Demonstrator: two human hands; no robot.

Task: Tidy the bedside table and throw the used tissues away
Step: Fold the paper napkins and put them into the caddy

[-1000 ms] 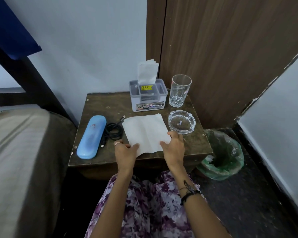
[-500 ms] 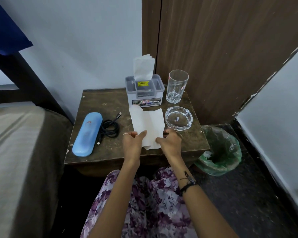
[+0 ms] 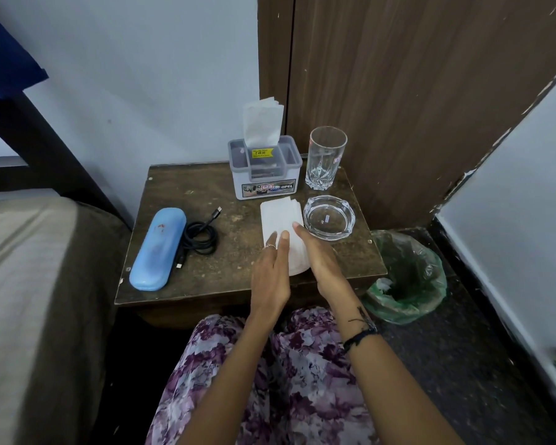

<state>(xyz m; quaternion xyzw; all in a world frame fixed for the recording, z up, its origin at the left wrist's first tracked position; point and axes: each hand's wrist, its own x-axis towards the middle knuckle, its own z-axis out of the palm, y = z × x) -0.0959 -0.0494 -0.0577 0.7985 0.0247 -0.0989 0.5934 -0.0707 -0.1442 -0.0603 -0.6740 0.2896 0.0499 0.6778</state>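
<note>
Bedside table (image 3: 187,284) is sitting between the bed (image 3: 29,284) and a green-lined bin (image 3: 408,277) on the floor; white tissue scraps are showing in the bin. At the table's back a tissue box (image 3: 265,175) is standing with one sheet poking up, a drinking glass (image 3: 326,157) just right of it. A glass ashtray (image 3: 329,217) is crowding the right side, close beside the folded tissue (image 3: 278,220). On the left, a blue glasses case (image 3: 158,248) is lying with a coiled black cable (image 3: 199,236) touching it. Left hand (image 3: 270,274) is lying flat with fingers straight, pressing the tissue and gripping nothing. Right hand (image 3: 321,258) is also flat along the tissue's right edge, fingers extended, nothing clasped. Compared with half a second ago, the tissue is now folded narrower and both hands are flattened onto it rather than pinching its near edge.
</note>
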